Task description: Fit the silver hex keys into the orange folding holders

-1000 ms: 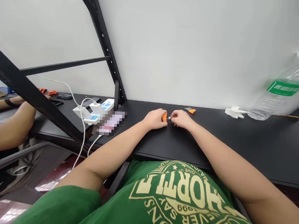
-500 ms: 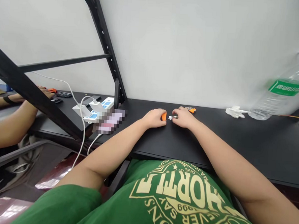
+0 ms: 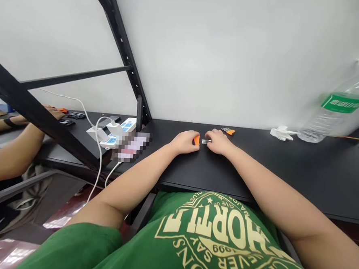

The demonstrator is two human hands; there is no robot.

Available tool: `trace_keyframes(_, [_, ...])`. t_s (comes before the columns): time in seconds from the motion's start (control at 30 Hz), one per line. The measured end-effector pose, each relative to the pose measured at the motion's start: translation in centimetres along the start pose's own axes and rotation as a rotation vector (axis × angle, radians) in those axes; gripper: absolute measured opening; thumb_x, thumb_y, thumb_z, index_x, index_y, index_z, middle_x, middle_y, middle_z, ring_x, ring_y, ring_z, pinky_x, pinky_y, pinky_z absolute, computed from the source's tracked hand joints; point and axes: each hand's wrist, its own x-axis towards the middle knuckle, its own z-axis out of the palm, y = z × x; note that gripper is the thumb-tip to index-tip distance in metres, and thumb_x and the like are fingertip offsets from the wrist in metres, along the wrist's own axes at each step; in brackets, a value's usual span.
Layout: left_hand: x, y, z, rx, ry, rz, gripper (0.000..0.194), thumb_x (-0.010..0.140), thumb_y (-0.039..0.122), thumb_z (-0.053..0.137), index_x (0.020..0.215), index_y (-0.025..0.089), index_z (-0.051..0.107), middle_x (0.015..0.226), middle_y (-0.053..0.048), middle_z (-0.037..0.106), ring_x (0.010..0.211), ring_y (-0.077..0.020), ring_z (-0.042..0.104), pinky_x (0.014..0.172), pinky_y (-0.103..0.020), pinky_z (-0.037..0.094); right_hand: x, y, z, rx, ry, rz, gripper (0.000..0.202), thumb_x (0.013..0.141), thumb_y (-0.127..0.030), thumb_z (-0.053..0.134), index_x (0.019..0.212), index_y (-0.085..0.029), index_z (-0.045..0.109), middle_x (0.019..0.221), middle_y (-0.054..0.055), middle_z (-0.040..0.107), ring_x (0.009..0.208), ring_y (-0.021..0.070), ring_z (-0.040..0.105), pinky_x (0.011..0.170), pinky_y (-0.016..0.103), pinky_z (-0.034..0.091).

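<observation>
Over the black table [image 3: 256,167], my left hand [image 3: 185,142] is closed round a small orange holder [image 3: 196,140], whose open side faces right. My right hand [image 3: 218,141] pinches several thin metal rods [image 3: 206,141], their tips pointing left at the holder. A narrow gap separates the rods from the holder. Just behind my right hand lies another orange piece [image 3: 229,131] with thin metal rods beside it. The rods' far ends are hidden in my right fingers.
On the left are a white power strip [image 3: 128,125] with cables, a blurred phone [image 3: 134,146] and a black metal frame [image 3: 124,46]. Another person's arms [image 3: 17,153] rest beyond it. A white crumpled glove [image 3: 283,133] and a large clear bottle [image 3: 329,111] stand at right.
The rods in my right hand now lie more evenly side by side and point straight at the holder. My left hand has hardly moved.
</observation>
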Motion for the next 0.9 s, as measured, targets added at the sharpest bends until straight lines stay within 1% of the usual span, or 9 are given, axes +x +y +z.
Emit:
trace_keyframes(0.07, [0.0,0.2,0.0,0.008,0.017,0.002,0.023,0.079,0.033,0.066,0.1,0.024,0.066,0.096,-0.005,0.071,0.086,-0.0236,0.066,0.075,-0.034,0.051,-0.3,-0.7,-0.3,0.08,0.069,-0.051,0.023,0.084,-0.015,0.059,0.105,-0.021,0.067,0.115,0.009,0.066,0.106,0.0251,0.06,0.09,0.034,0.046])
trace_keyframes(0.1, [0.0,0.3,-0.1,0.01,0.029,0.008,0.022,0.079,0.033,0.066,0.099,0.023,0.066,0.095,-0.005,0.07,0.086,-0.0235,0.066,0.076,-0.034,0.051,-0.4,-1.1,-0.5,0.148,0.071,-0.063,0.018,0.085,-0.017,0.059,0.101,-0.021,0.067,0.109,0.007,0.069,0.1,0.0225,0.061,0.087,0.032,0.047])
trace_keyframes(0.17, [-0.1,0.5,-0.1,0.013,0.049,0.031,0.022,0.078,0.032,0.066,0.098,0.023,0.066,0.096,-0.005,0.07,0.088,-0.0235,0.067,0.077,-0.034,0.05,-0.7,-2.0,-0.6,0.294,0.024,-0.046,0.012,0.084,-0.019,0.06,0.094,-0.021,0.066,0.099,0.003,0.071,0.088,0.0183,0.063,0.079,0.028,0.047])
trace_keyframes(0.23, [-0.1,0.7,-0.2,0.017,0.061,0.052,0.021,0.079,0.033,0.066,0.098,0.023,0.066,0.096,-0.004,0.07,0.089,-0.0235,0.067,0.079,-0.033,0.05,-0.9,-2.7,-0.5,0.395,-0.012,0.006,0.012,0.081,-0.017,0.062,0.091,-0.022,0.065,0.092,0.001,0.072,0.081,0.0163,0.063,0.072,0.026,0.047])
trace_keyframes(0.4, [-0.3,0.9,-0.2,0.037,0.063,0.051,0.018,0.079,0.034,0.065,0.094,0.023,0.064,0.093,-0.004,0.07,0.085,-0.0225,0.066,0.075,-0.033,0.047,-1.2,-3.2,-0.3,0.532,-0.071,0.112,0.018,0.074,-0.011,0.063,0.089,-0.022,0.06,0.088,-0.001,0.071,0.059,0.0115,0.061,0.055,0.023,0.046])
trace_keyframes(0.6, [-0.2,0.8,-0.2,0.092,0.035,0.039,0.021,0.079,0.036,0.066,0.097,0.024,0.064,0.095,-0.004,0.069,0.084,-0.0234,0.066,0.072,-0.033,0.047,-0.8,-2.7,-0.4,0.509,-0.088,0.175,0.02,0.072,-0.008,0.066,0.086,-0.021,0.061,0.082,0.001,0.073,0.055,0.0131,0.066,0.05,0.022,0.048])
trace_keyframes(0.77, [-0.1,0.4,-0.3,0.09,-0.004,0.038,0.027,0.079,0.036,0.066,0.104,0.025,0.066,0.098,-0.005,0.07,0.088,-0.0246,0.066,0.073,-0.034,0.048,-0.6,-2.0,-0.8,0.402,-0.134,0.236,0.012,0.074,-0.014,0.069,0.084,-0.02,0.065,0.072,0.003,0.072,0.052,0.0159,0.065,0.047,0.024,0.046])
trace_keyframes(0.83, [-0.1,0.3,-0.3,0.079,-0.021,0.039,0.027,0.079,0.036,0.066,0.103,0.025,0.067,0.099,-0.005,0.071,0.088,-0.0248,0.066,0.073,-0.034,0.048,-0.6,-1.9,-1.0,0.347,-0.141,0.262,0.011,0.074,-0.016,0.071,0.083,-0.02,0.065,0.073,0.004,0.072,0.052,0.0157,0.064,0.048,0.025,0.045])
trace_keyframes(0.9, [-0.1,0.2,-0.4,0.075,-0.038,0.038,0.026,0.079,0.036,0.066,0.102,0.025,0.068,0.098,-0.005,0.071,0.088,-0.0249,0.067,0.073,-0.034,0.049,-0.6,-1.9,-1.1,0.289,-0.137,0.275,0.013,0.073,-0.018,0.073,0.083,-0.021,0.065,0.081,0.005,0.074,0.059,0.0162,0.065,0.051,0.025,0.044])
